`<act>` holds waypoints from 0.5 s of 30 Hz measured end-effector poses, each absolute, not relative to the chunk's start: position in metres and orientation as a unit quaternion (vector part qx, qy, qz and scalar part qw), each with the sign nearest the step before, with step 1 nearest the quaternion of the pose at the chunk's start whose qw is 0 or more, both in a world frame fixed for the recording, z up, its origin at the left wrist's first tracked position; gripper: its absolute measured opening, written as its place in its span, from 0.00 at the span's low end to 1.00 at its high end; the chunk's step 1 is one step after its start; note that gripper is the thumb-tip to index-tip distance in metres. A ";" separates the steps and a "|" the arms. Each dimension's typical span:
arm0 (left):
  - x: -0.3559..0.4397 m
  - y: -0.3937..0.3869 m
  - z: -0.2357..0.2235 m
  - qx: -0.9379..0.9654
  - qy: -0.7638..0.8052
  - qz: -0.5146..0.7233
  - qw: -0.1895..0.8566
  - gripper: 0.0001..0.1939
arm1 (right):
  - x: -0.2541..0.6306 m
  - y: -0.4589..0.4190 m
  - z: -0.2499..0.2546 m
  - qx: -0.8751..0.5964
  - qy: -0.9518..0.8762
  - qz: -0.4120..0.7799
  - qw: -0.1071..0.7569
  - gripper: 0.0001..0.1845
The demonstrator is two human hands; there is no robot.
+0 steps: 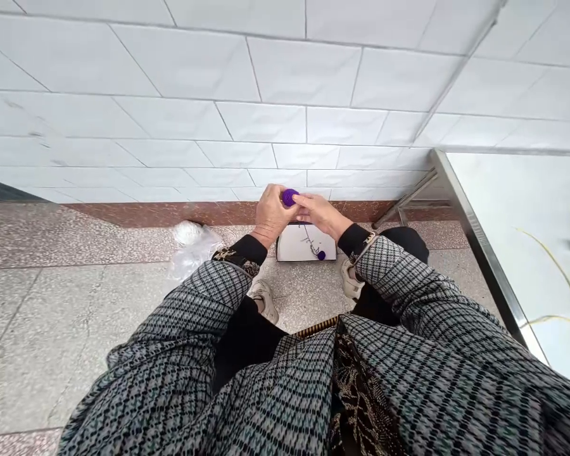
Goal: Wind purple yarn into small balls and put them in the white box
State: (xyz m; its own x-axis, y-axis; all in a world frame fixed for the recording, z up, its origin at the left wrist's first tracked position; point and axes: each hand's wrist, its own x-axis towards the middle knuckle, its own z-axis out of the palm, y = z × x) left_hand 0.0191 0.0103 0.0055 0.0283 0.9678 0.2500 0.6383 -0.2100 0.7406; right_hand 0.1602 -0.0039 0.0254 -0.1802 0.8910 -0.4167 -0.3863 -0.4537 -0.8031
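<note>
Both hands meet in front of me over a white box (289, 246) on the floor. My left hand (272, 214) curls round a small, round purple yarn piece (289, 197), its fingers mostly behind it. From the other side, my right hand (320, 214) pinches the same piece with thumb and fingers. Whether a hook or needle is in the fingers, I cannot tell. A purple strand (306, 233) runs down from the hands into the box. There, a smaller purple yarn ball (321, 255) lies among dark loose thread ends.
White yarn (187, 233) with a clear plastic bag (194, 254) lies on the floor at left. A metal-edged table (479, 237) stands at right, bearing a yellow cord (558, 266). The tiled wall (266, 126) rises just ahead. My shoes (265, 301) flank the box.
</note>
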 end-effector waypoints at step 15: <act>0.017 0.028 0.024 0.620 0.289 0.370 0.628 0.42 | 0.218 0.025 0.078 -0.378 -0.423 0.765 0.305 0.12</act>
